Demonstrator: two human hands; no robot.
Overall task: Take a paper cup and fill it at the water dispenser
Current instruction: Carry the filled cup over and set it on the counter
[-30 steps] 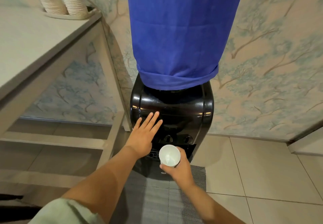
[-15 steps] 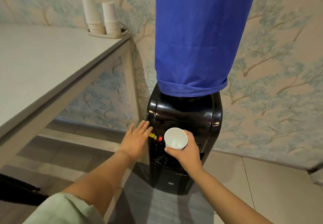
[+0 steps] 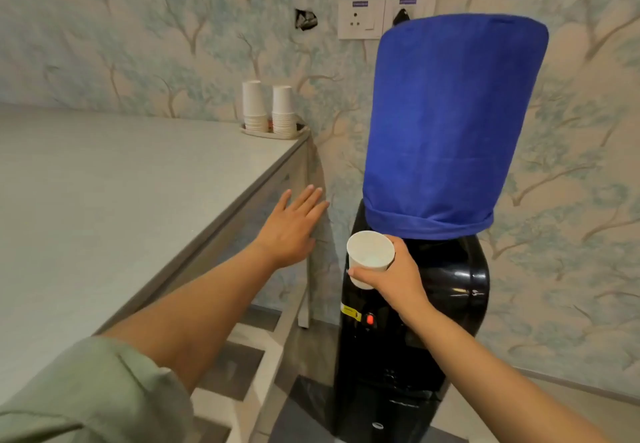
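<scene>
My right hand (image 3: 398, 274) grips a white paper cup (image 3: 370, 257), held upright in front of the upper body of the black water dispenser (image 3: 453, 290). Something pale shows at the cup's bottom; I cannot tell whether it is water. A blue cloth cover (image 3: 450, 124) wraps the bottle on top of the dispenser. My left hand (image 3: 291, 228) is flat and open, fingers apart, hovering beside the table's edge to the left of the dispenser and holding nothing. The dispenser's taps are hidden behind my right forearm.
A grey table (image 3: 121, 200) fills the left side, with two stacks of paper cups (image 3: 268, 107) on a small tray at its far corner. Wall sockets (image 3: 362, 18) sit above the dispenser. A red switch (image 3: 370, 319) shows on the dispenser's front.
The view has risen from the floor toward the wall. My right hand has lifted the cup from the tap area to the dispenser's top. My left hand moved off the dispenser, toward the table edge.
</scene>
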